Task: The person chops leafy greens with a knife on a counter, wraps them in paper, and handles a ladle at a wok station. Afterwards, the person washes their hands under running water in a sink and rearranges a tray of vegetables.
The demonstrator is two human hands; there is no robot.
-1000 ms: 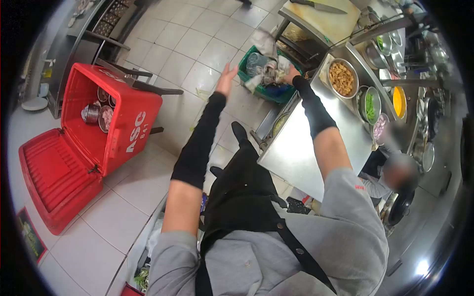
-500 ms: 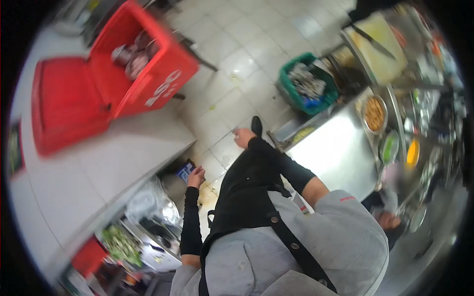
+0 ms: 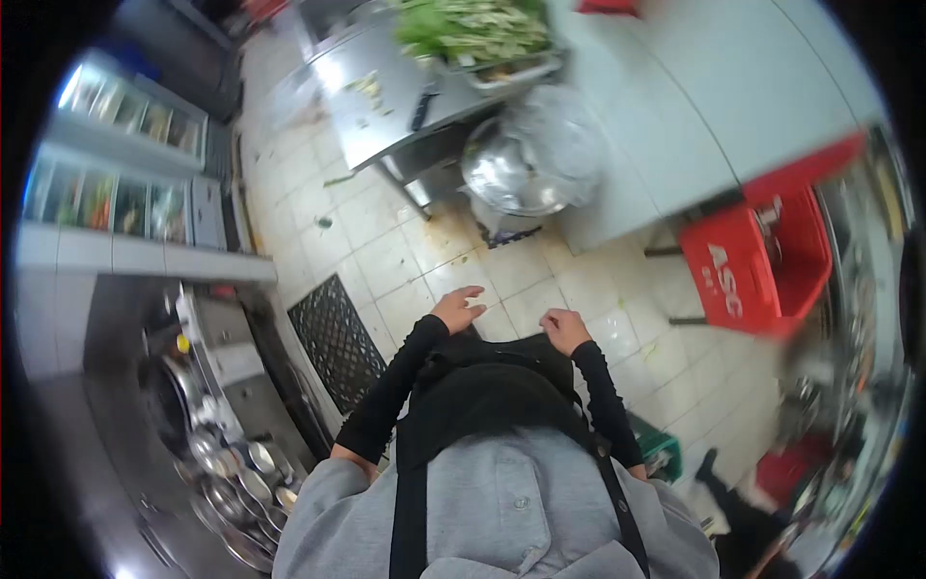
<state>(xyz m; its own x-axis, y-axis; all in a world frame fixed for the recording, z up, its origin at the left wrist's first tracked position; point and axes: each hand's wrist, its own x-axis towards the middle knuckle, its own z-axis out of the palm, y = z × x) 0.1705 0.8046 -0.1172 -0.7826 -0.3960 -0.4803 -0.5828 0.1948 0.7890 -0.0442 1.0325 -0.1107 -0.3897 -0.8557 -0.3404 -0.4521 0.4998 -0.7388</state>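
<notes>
My left hand (image 3: 458, 310) hangs in front of my black apron (image 3: 492, 391), its fingers apart and nothing in it. To its right, my right hand (image 3: 565, 330) is near the apron's upper edge with the fingers curled; whether they pinch anything is too small to tell. Black sleeves cover both forearms. Beyond the hands lies the tiled floor (image 3: 424, 256), and a large metal bowl (image 3: 511, 179) with clear plastic over it stands farther off.
A steel table (image 3: 362, 106) bears a knife (image 3: 422, 108) and leafy greens (image 3: 473, 29). Right are a red ASC box (image 3: 723, 275) and a green basket (image 3: 656, 449). A black mat (image 3: 338, 343) and pans (image 3: 227, 502) are left. Someone's dark-clad leg (image 3: 728, 502) shows lower right.
The view has turned far round, away from the steel counter with bowls. My right hand left the green basket's contents, and both hands now are close together before my apron.
</notes>
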